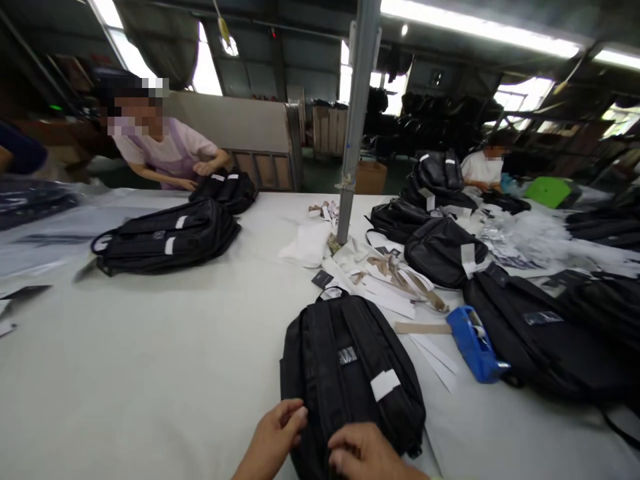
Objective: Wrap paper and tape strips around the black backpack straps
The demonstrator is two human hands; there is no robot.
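Note:
A black backpack (367,407) lies in front of me with its shoulder straps facing up. One white paper band (385,385) is around the right strap, and a small clear-wrapped label sits between the straps. My left hand (277,433) is at the bag's lower left side, thumb and fingers curled together; whatever is between them is hidden. Curled over the lower part of the left shoulder strap (325,367), my right hand (365,452) has its fingertips closed on it. A dark hang tag (323,279) lies by the bag's top handle.
A blue tape dispenser (475,347) stands to the right, beside paper strips (435,360) and more black backpacks (540,340). A metal post (356,127) rises beyond my bag. Across the white table (165,347), a co-worker (165,147) handles a bag; another backpack (170,237) lies closer.

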